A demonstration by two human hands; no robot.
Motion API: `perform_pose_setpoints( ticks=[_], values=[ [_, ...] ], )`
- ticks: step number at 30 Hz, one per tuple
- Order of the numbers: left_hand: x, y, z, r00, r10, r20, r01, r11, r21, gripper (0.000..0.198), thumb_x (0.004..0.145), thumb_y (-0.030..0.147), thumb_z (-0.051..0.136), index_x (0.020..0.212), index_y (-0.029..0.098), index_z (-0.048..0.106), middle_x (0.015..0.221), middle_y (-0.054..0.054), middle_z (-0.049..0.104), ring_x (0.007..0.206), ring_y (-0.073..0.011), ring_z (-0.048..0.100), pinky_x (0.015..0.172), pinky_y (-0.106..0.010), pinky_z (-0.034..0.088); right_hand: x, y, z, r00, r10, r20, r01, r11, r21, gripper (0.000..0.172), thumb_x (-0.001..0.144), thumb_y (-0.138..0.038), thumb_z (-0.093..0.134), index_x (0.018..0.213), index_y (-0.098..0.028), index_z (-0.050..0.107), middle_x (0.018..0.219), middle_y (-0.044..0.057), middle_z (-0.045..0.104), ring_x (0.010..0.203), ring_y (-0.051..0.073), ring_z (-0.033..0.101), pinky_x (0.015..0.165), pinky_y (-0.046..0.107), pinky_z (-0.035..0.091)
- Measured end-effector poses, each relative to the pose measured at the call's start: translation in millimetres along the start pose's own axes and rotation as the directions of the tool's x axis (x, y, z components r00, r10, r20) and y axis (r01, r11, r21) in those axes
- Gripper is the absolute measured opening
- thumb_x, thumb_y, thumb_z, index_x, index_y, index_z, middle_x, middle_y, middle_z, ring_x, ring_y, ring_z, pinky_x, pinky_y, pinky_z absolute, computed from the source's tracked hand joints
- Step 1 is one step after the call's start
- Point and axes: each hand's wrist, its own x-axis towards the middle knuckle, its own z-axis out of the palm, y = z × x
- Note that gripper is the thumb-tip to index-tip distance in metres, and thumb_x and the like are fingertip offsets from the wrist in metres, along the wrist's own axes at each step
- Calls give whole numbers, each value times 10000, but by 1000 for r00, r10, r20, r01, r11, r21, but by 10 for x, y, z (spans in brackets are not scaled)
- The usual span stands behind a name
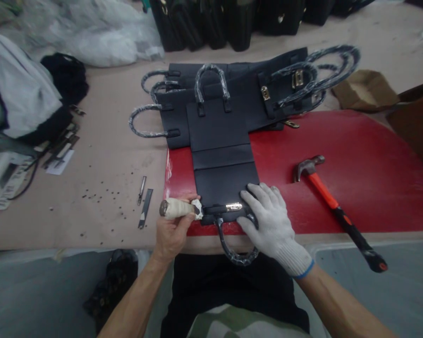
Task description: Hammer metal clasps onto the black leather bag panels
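My left hand, bare, grips a tape-wrapped punch with a round metal end that points left. Its other end is at the left edge of a black bag panel, beside a strap with a shiny metal clasp. My right hand, in a white knitted glove, lies with its fingers spread over the panel's right edge. A plastic-wrapped handle curves off the panel's near edge toward my body. At its far end the panel has another wrapped handle.
A claw hammer lies on the red mat to the right. More black bag panels overlap behind. Left of the mat are a blade, a slim metal tool and scattered black bits. Finished-looking black bags stand at the back.
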Motion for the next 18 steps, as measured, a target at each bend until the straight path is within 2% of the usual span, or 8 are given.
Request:
perform_pose_setpoints(
  ticks=[5, 9, 14, 18],
  values=[
    [7, 6, 5, 1000, 7, 16, -7, 1000, 18, 175, 972, 281, 659, 1119, 197, 705, 1240, -121, 732, 1173, -299, 703, 1042, -504, 577, 17, -8, -18, 1000, 10, 22, -10, 1000, 16, 540, 908, -403, 619, 1399, -179, 611, 1518, 162, 537, 1444, 428, 405, 1220, 673, 274],
    [6, 3, 13, 1000, 9, 17, -8, 1000, -22, 140, 971, 240, 659, 1103, 202, 685, 1247, -120, 724, 1183, -306, 703, 1043, -504, 576, 24, -10, -31, 1000, 11, 25, -12, 1000, 20, 540, 917, -414, 601, 1402, -179, 605, 1516, 160, 536, 1443, 426, 408, 1222, 668, 271],
    [-12, -5, 22, 1000, 10, 10, -10, 1000, 13, 162, 967, 214, 664, 1125, 200, 697, 1254, -116, 721, 1186, -302, 702, 1079, -510, 552, 20, -8, -29, 1000, 4, 20, -4, 1000, 18, 549, 924, -424, 596, 1406, -163, 601, 1516, 165, 534, 1446, 423, 408, 1229, 657, 263],
    [-42, 5, 53, 997, 74, -22, -74, 997, 8, 200, 941, 181, 694, 1136, 188, 649, 1259, -126, 722, 1181, -296, 707, 1059, -506, 568, 22, -12, -26, 1000, -1, 15, 1, 1000, 17, 544, 920, -425, 605, 1395, -159, 614, 1509, 164, 544, 1439, 428, 415, 1230, 657, 261]
  ],
)
